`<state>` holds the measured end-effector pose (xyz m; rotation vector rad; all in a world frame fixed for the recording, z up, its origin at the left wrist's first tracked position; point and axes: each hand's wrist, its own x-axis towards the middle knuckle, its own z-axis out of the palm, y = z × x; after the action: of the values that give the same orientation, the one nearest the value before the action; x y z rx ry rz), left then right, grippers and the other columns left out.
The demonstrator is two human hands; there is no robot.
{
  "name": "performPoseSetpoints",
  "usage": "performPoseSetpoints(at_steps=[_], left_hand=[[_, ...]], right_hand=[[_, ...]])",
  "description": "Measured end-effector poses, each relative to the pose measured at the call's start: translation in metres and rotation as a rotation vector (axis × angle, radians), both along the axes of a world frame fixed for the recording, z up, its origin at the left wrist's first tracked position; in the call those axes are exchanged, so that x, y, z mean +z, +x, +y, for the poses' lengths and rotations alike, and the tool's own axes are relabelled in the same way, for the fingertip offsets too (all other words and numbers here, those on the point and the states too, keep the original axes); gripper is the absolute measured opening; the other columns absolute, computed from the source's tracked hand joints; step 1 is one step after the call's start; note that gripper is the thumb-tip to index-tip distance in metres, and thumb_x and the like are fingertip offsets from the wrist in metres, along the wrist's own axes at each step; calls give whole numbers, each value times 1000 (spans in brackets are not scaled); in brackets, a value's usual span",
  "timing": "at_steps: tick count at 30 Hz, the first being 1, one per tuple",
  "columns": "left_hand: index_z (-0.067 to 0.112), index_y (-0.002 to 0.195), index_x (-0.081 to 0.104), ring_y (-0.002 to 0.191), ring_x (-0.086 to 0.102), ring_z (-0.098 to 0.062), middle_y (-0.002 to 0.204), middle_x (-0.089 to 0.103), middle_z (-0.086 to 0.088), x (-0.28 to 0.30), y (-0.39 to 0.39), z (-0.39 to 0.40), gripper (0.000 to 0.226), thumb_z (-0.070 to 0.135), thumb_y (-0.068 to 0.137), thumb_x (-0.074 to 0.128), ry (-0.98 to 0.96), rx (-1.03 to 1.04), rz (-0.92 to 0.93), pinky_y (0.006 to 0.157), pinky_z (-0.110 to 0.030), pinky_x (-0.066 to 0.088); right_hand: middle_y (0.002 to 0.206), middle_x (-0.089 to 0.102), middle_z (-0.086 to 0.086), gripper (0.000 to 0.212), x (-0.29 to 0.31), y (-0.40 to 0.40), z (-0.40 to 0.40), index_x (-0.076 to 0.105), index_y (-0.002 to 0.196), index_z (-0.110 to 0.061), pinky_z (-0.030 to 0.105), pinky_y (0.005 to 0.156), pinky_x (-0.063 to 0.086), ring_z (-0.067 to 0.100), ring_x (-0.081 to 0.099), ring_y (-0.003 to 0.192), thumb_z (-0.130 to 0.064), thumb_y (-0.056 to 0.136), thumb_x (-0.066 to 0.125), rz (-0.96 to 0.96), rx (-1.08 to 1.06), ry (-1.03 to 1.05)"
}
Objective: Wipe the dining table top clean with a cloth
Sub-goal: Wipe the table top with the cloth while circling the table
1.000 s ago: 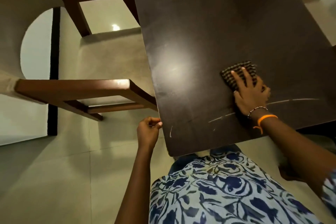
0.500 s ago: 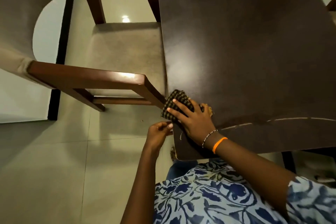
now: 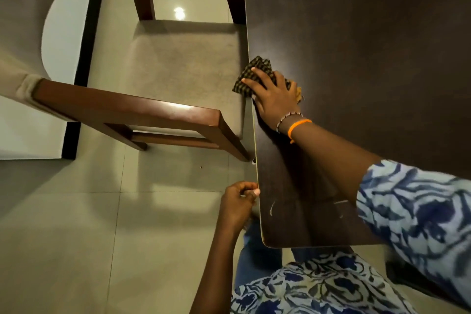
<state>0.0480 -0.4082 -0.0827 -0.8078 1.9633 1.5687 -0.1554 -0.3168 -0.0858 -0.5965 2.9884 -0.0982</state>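
Note:
The dark brown dining table top (image 3: 369, 58) fills the right half of the view. A folded black-and-tan checked cloth (image 3: 251, 72) lies at the table's left edge, partly overhanging it. My right hand (image 3: 274, 98) presses flat on the cloth, fingers spread, with a beaded bracelet and an orange band on the wrist. My left hand (image 3: 238, 202) sits lower, curled at the table's left edge near the front corner, thumb touching the rim. White scratch marks show on the table near that corner.
A wooden chair (image 3: 178, 76) with a beige padded seat stands tucked against the table's left side, its backrest rail (image 3: 127, 109) toward me. Beige floor tiles (image 3: 102, 237) spread to the left and front. My blue patterned top is at the bottom.
My right hand slid the cloth from the table's middle to its left edge, then farther away along that edge. My left hand stayed at the rim near the corner.

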Motion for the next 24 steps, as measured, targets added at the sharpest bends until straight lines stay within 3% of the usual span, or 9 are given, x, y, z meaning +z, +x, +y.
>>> performPoseSetpoints(at_steps=[9,17,21,24], left_hand=[[23,94,68,97,63,-16,99,70,1,4,-1,-2,10,22,84,65,-90,-36,-10,94,-40,50],[19,98,67,99,62,-21,104,69,-3,12,7,8,16,21,83,67,-199,64,54,94,-45,49],[17,102,65,98,58,-17,111,66,-6,17,41,21,16,10,90,56,-147,271,83,91,-33,47],[10,108,63,103,58,-21,113,64,-10,18,71,28,23,0,91,49,-132,359,64,91,-31,44]], right_hand=[[156,17,-7,47,12,-54,-6,29,142,-42,47,97,26,32,22,135,-36,97,37,-89,-7,-45],[157,17,-5,54,4,90,15,24,144,-41,50,99,23,33,19,137,-35,93,42,-135,38,-100],[158,15,-5,58,4,166,31,21,145,-40,55,98,24,35,20,137,-34,92,44,-182,80,-106],[158,17,-4,62,6,215,41,24,145,-39,58,99,27,36,26,137,-32,89,49,-234,107,-105]])
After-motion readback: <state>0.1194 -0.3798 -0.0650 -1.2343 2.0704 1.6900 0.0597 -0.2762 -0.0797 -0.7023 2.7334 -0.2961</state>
